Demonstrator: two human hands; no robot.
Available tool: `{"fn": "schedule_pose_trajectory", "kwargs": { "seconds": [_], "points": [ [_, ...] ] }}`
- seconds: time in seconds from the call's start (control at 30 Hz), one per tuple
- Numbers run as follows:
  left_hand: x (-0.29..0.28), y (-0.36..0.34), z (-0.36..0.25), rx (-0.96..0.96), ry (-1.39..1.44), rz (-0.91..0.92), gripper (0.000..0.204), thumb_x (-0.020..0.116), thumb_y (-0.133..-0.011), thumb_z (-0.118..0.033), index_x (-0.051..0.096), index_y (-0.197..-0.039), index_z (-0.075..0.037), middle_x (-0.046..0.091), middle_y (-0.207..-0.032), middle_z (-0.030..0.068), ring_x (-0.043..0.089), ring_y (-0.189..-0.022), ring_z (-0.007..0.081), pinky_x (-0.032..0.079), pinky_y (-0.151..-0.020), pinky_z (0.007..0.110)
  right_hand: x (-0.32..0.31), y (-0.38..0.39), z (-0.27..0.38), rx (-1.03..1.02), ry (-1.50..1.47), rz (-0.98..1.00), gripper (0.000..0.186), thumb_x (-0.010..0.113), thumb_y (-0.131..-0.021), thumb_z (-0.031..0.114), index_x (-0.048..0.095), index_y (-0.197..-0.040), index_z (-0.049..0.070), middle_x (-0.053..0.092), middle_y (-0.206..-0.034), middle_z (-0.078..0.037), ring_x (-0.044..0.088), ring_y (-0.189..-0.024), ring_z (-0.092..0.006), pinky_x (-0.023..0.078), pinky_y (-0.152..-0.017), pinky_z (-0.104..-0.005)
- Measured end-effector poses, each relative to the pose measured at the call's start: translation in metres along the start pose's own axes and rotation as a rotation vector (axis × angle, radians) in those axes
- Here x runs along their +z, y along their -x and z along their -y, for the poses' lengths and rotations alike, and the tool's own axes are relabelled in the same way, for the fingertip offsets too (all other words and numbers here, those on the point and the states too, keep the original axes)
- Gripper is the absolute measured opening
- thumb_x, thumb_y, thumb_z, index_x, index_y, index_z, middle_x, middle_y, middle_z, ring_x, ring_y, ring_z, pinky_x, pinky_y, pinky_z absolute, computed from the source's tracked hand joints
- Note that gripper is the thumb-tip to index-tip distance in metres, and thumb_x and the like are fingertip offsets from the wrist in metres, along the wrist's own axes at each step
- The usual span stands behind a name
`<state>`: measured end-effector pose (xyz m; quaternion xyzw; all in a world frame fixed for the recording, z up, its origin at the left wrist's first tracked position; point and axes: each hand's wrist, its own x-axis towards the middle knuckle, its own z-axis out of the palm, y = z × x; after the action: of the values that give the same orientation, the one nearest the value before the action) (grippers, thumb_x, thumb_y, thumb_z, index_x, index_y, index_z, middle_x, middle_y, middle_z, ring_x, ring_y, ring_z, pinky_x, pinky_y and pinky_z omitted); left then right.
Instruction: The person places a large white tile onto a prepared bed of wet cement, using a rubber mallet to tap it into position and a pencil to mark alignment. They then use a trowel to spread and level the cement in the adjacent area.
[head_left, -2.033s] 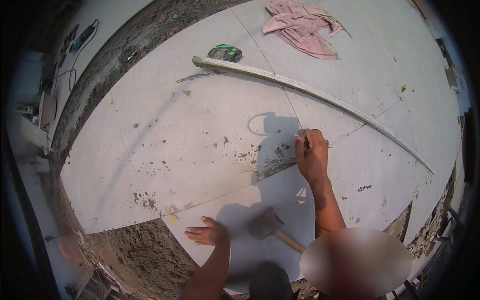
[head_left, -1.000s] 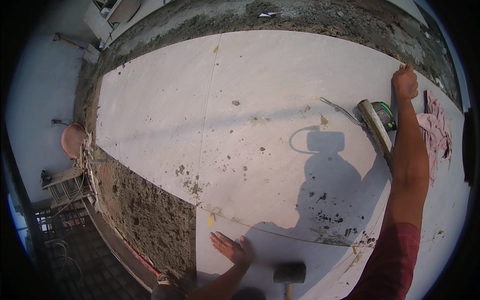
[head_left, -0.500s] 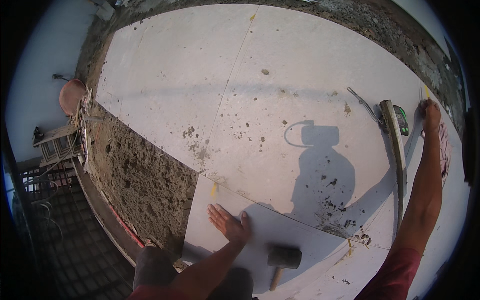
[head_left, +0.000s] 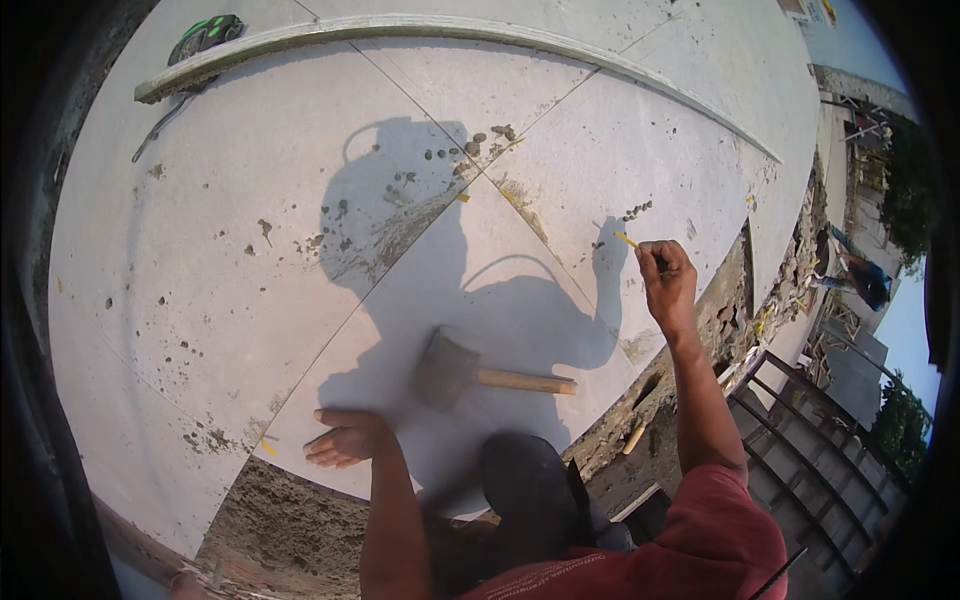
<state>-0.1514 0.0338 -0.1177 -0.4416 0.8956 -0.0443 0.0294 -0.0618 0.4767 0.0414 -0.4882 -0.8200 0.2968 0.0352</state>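
My right hand point(head_left: 668, 288) is raised over the tiles on the right, thumb and fingertips pinching a thin yellow tile spacer point(head_left: 626, 240). My left hand point(head_left: 346, 438) lies open near the left corner of the closest large pale floor tile point(head_left: 330, 400), holding nothing. Between my hands, on that same tile, rests a rubber mallet point(head_left: 447, 370) with a dark head and wooden handle. Other yellow spacers stick out of the joints, one point(head_left: 268, 447) just left of my left hand and one point(head_left: 463, 198) at the corner where tiles meet.
A long straightedge point(head_left: 440, 27) lies across the far tiles, with a black and green tape measure point(head_left: 205, 38) beside it. Mortar crumbs dot the tiles. Rough mortar bed point(head_left: 290, 520) borders the near edge. At right are a metal grille point(head_left: 800, 450) and a distant person point(head_left: 865, 280).
My view has swung to the right. My right hand has left the far right joint and now holds a yellow spacer up. My left hand still rests on the near tile.
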Motion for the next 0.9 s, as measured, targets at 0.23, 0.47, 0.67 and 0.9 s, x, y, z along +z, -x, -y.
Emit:
{"fn": "schedule_pose_trajectory", "kwargs": {
  "seconds": [0.23, 0.47, 0.67, 0.9],
  "points": [
    [0.022, -0.017, 0.002, -0.058, -0.004, -0.082, 0.1, 0.026, -0.092, -0.074, 0.018, -0.15, 0.007, 0.015, -0.157, 0.0281, 0.014, -0.146, 0.0435, 0.016, -0.116, 0.056, -0.025, 0.133, -0.105, -0.047, 0.262, -0.071, 0.003, 0.065, -0.085, 0.001, 0.063, -0.087, 0.0, 0.063, -0.082, -0.016, 0.063, -0.073, -0.0314, 0.05, -0.066, -0.037],
    [0.02, -0.027, -0.021, -0.049, 0.083, -0.113, 0.112, 0.038, -0.082, -0.078, 0.009, -0.151, 0.006, 0.004, -0.157, 0.028, 0.006, -0.146, 0.0451, 0.013, -0.116, 0.057, -0.028, 0.181, -0.161, -0.022, 0.234, -0.042, 0.003, 0.063, -0.086, 0.006, 0.061, -0.087, 0.003, 0.062, -0.086, -0.015, 0.062, -0.077, -0.0376, 0.051, -0.068, -0.044],
    [0.011, -0.041, -0.023, 0.109, 0.05, 0.06, 0.126, 0.049, -0.074, -0.082, 0.001, -0.151, 0.004, -0.006, -0.157, 0.028, -0.001, -0.146, 0.0464, 0.01, -0.117, 0.058, -0.019, 0.202, -0.209, -0.067, 0.22, 0.002, 0.008, 0.061, -0.084, 0.009, 0.06, -0.087, 0.002, 0.061, -0.086, -0.017, 0.062, -0.081, -0.0387, 0.051, -0.071, -0.0468],
    [-0.008, -0.051, 0.133, 0.792, -0.198, 0.56, 0.144, 0.067, -0.063, -0.081, -0.009, -0.151, 0.003, -0.016, -0.156, 0.0298, -0.009, -0.145, 0.0495, 0.006, -0.118, 0.059, -0.019, 0.203, -0.221, -0.034, 0.231, -0.001, 0.011, 0.06, -0.081, 0.009, 0.059, -0.087, 0.0, 0.061, -0.088, -0.018, 0.062, -0.085, -0.0403, 0.052, -0.076, -0.0478]
  ]
}}
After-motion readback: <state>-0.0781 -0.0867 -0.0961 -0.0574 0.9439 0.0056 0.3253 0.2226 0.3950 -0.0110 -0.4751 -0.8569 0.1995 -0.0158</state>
